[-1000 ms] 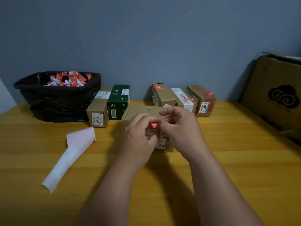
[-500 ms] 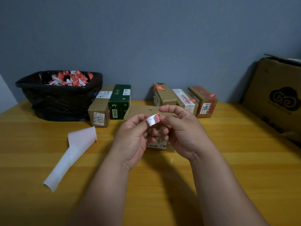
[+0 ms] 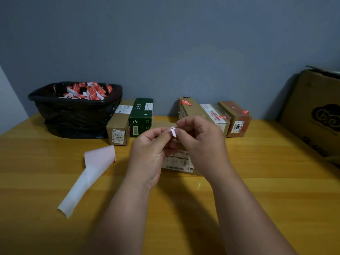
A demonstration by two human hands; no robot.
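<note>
Pinching a small white paper scrap (image 3: 173, 131) between them, left hand (image 3: 147, 153) and right hand (image 3: 200, 142) hovered above the labelled carton (image 3: 179, 162).

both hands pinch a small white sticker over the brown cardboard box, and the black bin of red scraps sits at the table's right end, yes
No: the head view shows the black bag-lined bin at the left end of the wooden table. The left hand and right hand pinch the small white sticker over the brown cardboard box.

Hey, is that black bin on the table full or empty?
Nearly full: red-and-white scraps pile up to the rim of the black bin.
</note>
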